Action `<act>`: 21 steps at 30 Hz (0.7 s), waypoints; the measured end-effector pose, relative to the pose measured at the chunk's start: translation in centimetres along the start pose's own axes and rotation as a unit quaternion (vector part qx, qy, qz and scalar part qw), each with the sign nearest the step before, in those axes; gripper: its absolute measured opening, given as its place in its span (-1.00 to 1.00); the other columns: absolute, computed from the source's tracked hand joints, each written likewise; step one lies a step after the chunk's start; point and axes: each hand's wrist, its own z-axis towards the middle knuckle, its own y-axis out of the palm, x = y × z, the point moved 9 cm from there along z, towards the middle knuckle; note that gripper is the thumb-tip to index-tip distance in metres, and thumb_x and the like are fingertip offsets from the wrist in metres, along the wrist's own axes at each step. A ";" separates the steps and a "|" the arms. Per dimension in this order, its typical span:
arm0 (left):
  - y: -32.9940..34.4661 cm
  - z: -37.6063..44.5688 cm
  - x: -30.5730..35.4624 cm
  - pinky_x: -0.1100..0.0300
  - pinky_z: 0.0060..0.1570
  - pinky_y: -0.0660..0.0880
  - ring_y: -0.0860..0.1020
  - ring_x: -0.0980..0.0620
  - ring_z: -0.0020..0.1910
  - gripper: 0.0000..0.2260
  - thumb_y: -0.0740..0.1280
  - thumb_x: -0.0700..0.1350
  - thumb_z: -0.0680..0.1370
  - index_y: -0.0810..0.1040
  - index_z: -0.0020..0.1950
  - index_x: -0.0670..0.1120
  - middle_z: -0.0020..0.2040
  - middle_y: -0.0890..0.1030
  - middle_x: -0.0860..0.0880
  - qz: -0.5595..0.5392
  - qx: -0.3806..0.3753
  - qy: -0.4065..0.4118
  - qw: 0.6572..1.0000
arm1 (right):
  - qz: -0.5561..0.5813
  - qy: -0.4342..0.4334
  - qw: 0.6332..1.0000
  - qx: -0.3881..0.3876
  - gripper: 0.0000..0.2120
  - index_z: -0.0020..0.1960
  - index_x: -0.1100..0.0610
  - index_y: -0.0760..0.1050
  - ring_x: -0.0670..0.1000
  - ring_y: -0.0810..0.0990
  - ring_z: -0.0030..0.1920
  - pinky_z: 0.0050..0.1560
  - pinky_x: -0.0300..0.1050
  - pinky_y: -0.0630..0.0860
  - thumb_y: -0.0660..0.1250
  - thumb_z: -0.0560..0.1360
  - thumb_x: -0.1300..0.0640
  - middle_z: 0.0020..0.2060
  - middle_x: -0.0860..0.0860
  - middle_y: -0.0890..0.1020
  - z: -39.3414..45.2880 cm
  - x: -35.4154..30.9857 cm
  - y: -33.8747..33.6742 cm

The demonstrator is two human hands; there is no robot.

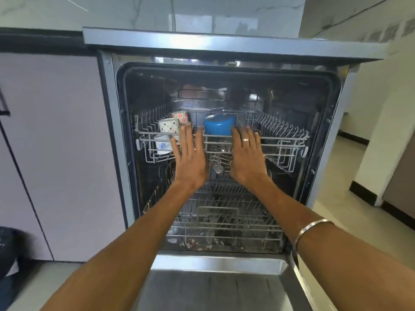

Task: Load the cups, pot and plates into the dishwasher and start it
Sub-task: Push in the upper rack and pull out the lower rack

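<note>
Three cups (168,125) and blue pot (219,124) sit in upper rack (283,140); left hand (190,160), right hand (248,158) flat, fingers straight, against its front; no plates visible, door (215,286) open, start pending.

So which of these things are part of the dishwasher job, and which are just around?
Part of the job:
- dishwasher
- upper rack, with the left hand and right hand flat against its front
- three patterned cups
- blue pot
- lower rack
- open door

Just around:
- cabinet
- marble wall
- dark thing on the floor
</note>
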 end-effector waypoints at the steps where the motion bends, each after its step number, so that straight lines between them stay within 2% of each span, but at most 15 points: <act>1: 0.4 -1.7 0.4 -0.23 0.46 -0.35 -0.44 -0.19 0.51 0.02 0.38 -0.25 0.46 -0.41 0.55 -0.15 0.52 -0.46 -0.21 -0.030 0.017 0.001 0.999 | 0.031 -0.003 0.999 0.028 -0.14 0.59 0.23 -0.17 0.19 -0.15 0.58 0.56 0.16 -0.08 0.26 0.46 0.13 0.57 0.19 -0.03 -1.0 -0.2 -0.1; 3: 2.0 -5.8 0.8 -0.17 0.45 -0.37 -0.41 -0.19 0.52 -0.01 0.28 -0.37 0.42 -0.45 0.53 -0.16 0.53 -0.43 -0.22 -0.068 0.013 -0.005 0.998 | 0.090 -0.007 0.992 0.087 -0.23 0.59 0.27 -0.10 0.16 -0.12 0.58 0.56 0.11 0.01 0.12 0.44 0.24 0.58 0.19 -0.02 -3.3 -0.4 0.0; 5: 4.4 -9.5 1.1 -0.16 0.49 -0.31 -0.31 -0.22 0.56 -0.09 0.21 -0.36 0.46 -0.41 0.55 -0.16 0.55 -0.37 -0.24 -0.081 -0.030 -0.003 0.996 | 0.116 -0.022 0.989 0.086 -0.28 0.59 0.26 -0.08 0.10 -0.09 0.59 0.57 0.05 0.02 0.15 0.50 0.29 0.59 0.15 -0.02 -5.4 -0.7 1.7; 8: 8.3 -12.5 1.2 -0.10 0.55 -0.05 -0.07 -0.20 0.59 -0.30 0.16 -0.29 0.58 -0.18 0.61 -0.16 0.61 -0.15 -0.22 -0.094 -0.115 0.019 0.989 | 0.161 -0.026 0.987 -0.002 -0.40 0.60 0.19 -0.02 0.06 0.02 0.58 0.56 0.01 0.10 0.11 0.62 0.22 0.58 0.07 0.06 -7.9 -1.2 5.7; 10: 10.3 -12.9 0.9 -0.03 0.52 0.03 0.10 -0.13 0.57 -0.41 0.16 -0.25 0.62 -0.01 0.61 -0.13 0.61 0.07 -0.15 -0.092 -0.159 0.022 0.983 | 0.192 0.006 0.978 -0.087 -0.47 0.58 0.18 0.05 0.11 0.17 0.53 0.48 0.02 0.25 0.09 0.65 0.16 0.55 0.10 0.17 -8.9 -1.0 9.0; 13: 11.8 -13.1 1.0 -0.01 0.47 0.22 0.33 -0.10 0.46 -0.54 0.19 -0.22 0.63 0.25 0.54 -0.11 0.50 0.35 -0.12 -0.106 -0.198 0.013 0.974 | 0.156 0.039 0.963 -0.218 -0.62 0.44 0.19 0.32 0.19 0.45 0.33 0.26 0.05 0.44 0.15 0.64 0.15 0.35 0.18 0.45 -10.4 -1.3 13.8; 16: 12.6 -12.1 0.3 0.05 0.21 0.50 0.54 -0.08 0.16 -0.74 0.21 -0.18 0.66 0.48 0.34 -0.09 0.26 0.54 -0.10 -0.128 -0.181 -0.014 0.975 | 0.119 0.089 0.964 -0.219 -0.68 0.33 0.14 0.42 0.14 0.51 0.25 0.20 0.00 0.48 0.24 0.58 0.21 0.23 0.12 0.53 -11.1 -1.1 15.8; 18: 13.2 -11.6 -0.4 0.10 0.03 0.51 0.56 -0.05 0.03 -0.82 0.21 -0.23 0.64 0.54 0.19 -0.09 0.12 0.58 -0.08 -0.150 -0.181 -0.044 0.971 | 0.097 0.109 0.967 -0.208 -0.70 0.30 0.15 0.42 0.13 0.52 0.24 0.20 -0.02 0.48 0.26 0.58 0.20 0.21 0.11 0.54 -10.8 -0.8 16.4; 21: 13.8 -11.6 -0.6 0.20 -0.23 0.38 0.50 0.00 -0.15 -0.81 0.21 -0.32 0.59 0.52 -0.04 -0.06 -0.10 0.56 -0.05 -0.173 -0.186 -0.064 0.965 | 0.120 0.138 0.959 -0.215 -0.76 0.23 0.20 0.48 0.18 0.57 0.18 0.17 0.03 0.50 0.23 0.60 0.17 0.14 0.15 0.59 -10.0 0.1 17.8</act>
